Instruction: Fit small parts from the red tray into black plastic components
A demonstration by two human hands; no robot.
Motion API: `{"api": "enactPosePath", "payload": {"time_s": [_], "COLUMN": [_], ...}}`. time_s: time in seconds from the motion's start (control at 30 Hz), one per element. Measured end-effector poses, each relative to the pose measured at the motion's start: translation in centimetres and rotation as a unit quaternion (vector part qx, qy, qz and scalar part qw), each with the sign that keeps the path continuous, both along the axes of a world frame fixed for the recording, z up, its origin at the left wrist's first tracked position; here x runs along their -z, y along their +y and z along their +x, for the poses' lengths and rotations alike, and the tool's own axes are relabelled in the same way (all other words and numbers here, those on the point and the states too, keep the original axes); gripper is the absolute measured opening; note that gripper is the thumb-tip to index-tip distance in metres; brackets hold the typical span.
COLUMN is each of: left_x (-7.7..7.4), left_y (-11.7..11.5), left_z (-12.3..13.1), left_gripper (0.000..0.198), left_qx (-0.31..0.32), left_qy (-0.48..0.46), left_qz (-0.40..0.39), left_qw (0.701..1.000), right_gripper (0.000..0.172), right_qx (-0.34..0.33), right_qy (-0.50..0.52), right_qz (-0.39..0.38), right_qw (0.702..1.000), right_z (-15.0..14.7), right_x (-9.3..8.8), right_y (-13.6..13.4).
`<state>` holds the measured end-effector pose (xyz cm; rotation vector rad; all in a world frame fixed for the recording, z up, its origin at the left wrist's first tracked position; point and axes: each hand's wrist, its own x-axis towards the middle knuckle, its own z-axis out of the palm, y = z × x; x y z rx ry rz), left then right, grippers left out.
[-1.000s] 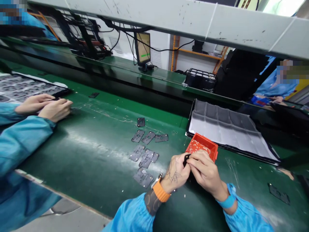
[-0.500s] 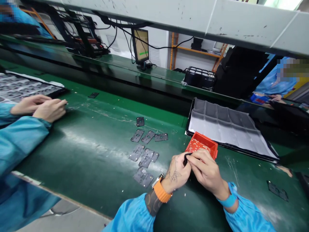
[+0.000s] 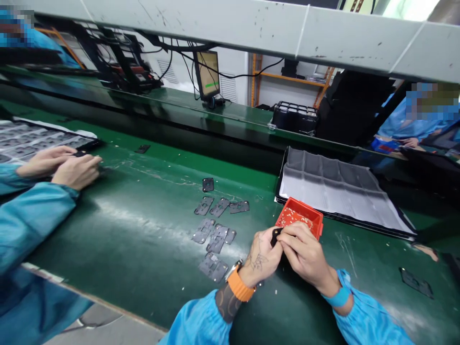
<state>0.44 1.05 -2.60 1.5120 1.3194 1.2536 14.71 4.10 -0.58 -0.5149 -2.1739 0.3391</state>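
blk part (image 3: pixel 275 235), in l hand (image 3: pixel 261 255) & r hand (image 3: pixel 305 254), nr bin (image 3: pixel 305 211)

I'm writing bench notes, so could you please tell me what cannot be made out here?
In the head view:
Black part: mostly covered by left hand and right hand.
Red bin: near side partly behind right hand.
Pale bits inside: too small to identify.
Far-left tray: cut off by left edge.

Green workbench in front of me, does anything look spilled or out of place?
Yes: tiny pale bits lie scattered loose on the flat green workbench, perhaps spilled, since similar-looking ones sit inside the open red plastic bin.
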Motion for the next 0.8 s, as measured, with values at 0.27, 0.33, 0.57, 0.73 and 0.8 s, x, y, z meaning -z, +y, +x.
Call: {"api": "enactPosePath", "payload": {"time_s": [0.27,0.33,0.57,0.73,0.8], "left_x": [-0.4,-0.5,-0.5,-0.2,-0.2], "left_y": [0.3,0.3,0.2,0.6,0.7], "left_z": [-0.3,-0.4,0.0,-0.1,-0.3], "left_gripper": [0.026,0.027,0.023,0.025,0.029], "left_qx": [-0.002,-0.004,0.005,0.010,0.001], "left_qy": [-0.054,-0.047,-0.043,-0.035,-0.016], "left_qz": [-0.041,-0.048,-0.015,-0.004,-0.009], "left_qw": [0.998,0.998,0.999,0.999,1.000], "right_gripper": [0.013,0.010,0.017,0.022,0.022], "right_qx": [0.057,0.089,0.015,0.021,0.029], "right_qy": [0.029,0.021,-0.053,-0.073,-0.072], "right_qz": [-0.020,-0.012,0.014,0.033,0.053], "right_qw": [0.998,0.996,0.998,0.997,0.996], "right_z": [1.2,1.9,1.7,0.6,0.3], "right_x": [-0.6,-0.9,-1.7,-1.0,-0.5], "right_y": [1.3,1.9,1.4,0.9,1.0]}}
